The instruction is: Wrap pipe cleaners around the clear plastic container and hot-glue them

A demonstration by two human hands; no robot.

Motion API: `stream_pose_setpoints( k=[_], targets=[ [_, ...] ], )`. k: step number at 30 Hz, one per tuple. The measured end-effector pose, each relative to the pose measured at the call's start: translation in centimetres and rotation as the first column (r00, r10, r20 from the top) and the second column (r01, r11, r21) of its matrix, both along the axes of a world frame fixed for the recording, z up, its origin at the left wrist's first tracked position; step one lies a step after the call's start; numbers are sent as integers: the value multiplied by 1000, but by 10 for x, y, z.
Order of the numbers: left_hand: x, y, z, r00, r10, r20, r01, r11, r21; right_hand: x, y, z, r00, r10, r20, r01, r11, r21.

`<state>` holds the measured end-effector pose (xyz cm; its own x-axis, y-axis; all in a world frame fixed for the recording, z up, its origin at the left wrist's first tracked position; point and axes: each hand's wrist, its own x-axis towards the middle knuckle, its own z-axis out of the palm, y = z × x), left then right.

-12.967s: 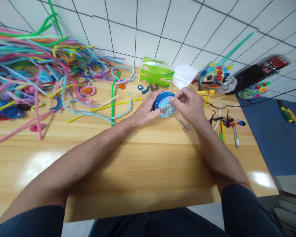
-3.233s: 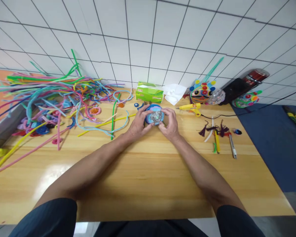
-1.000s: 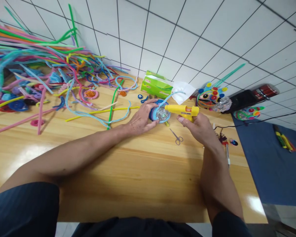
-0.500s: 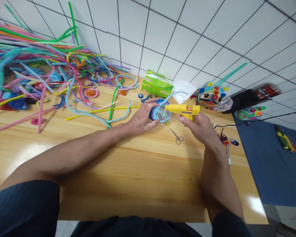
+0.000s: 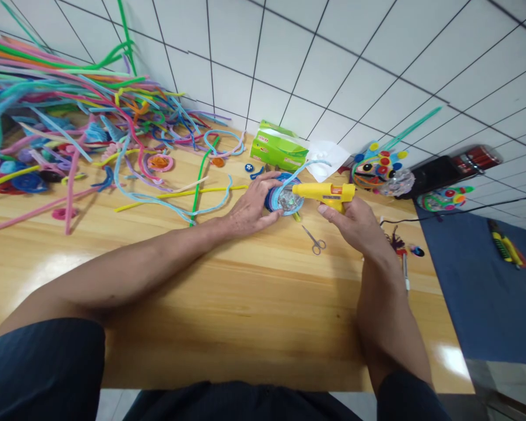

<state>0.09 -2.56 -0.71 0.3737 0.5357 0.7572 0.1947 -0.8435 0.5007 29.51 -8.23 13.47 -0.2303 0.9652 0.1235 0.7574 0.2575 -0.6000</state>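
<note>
My left hand [image 5: 255,204] is wrapped round the side of a clear plastic bottle [image 5: 289,200] coiled with blue pipe cleaner. A loose light-blue pipe cleaner [image 5: 298,171] end sticks up from it toward the upper right. In my right hand [image 5: 355,225] is a yellow hot glue gun [image 5: 322,192], its handle gripped in my fingers. The gun's nozzle points left and overlaps the bottle's edge; whether it touches cannot be made out. Small scissors [image 5: 314,241] lie on the table just below the bottle.
Colourful pipe cleaners [image 5: 70,99] heap up at the far left. A green tissue pack [image 5: 278,146] stands against the tiled wall. Decorated bottles [image 5: 379,169] sit at the back right, near a black cable [image 5: 464,210]. A blue mat [image 5: 486,292] lies at the right.
Both hands hold nearly the same places, with the bottle and glue gun almost still. The whole view has shifted very slightly.
</note>
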Motion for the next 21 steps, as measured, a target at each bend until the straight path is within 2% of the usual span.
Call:
stream_pose_setpoints(
  k=[10, 21],
  targets=[
    [-1, 2, -2, 1000, -17, -6, 17, 1000, 3, -3, -1, 1, 1000, -10, -30, 11, 999, 34],
    [-1, 1, -2, 1000, -10, -14, 10, 1000, 10, -5, 0, 4, 999, -40, 0, 40, 999, -13]
  ],
)
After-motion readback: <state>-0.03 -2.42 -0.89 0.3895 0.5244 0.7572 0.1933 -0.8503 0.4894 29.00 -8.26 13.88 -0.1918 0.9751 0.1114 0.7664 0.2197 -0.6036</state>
